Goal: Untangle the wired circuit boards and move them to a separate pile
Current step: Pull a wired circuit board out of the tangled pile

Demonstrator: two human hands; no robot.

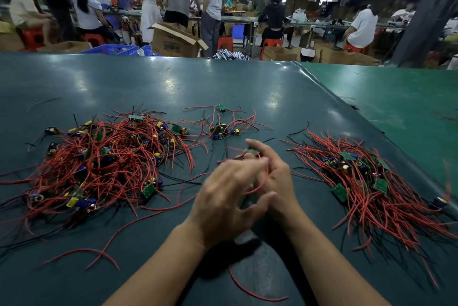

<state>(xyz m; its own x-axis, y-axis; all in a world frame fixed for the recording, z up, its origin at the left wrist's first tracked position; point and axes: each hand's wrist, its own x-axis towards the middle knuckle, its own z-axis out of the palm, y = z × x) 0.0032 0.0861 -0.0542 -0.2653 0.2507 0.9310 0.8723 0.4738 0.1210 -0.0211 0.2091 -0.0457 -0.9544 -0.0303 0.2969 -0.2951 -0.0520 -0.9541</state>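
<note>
While my left hand (223, 196) lies blurred over the right w/ fingers spread fairly straight, my right hand (275, 169) curls round a small green circuit board (252, 150) w/ thin red wires (260, 182), held above the dark green table mat (173, 78) between the piles. Big tangled heap of red-wired boards (99, 162) sits to my left, a few loose boards (220, 130) just beyond my hands, and the sorted pile of boards (366, 179) to my right; can't tell if the left hand grips anything.
</note>
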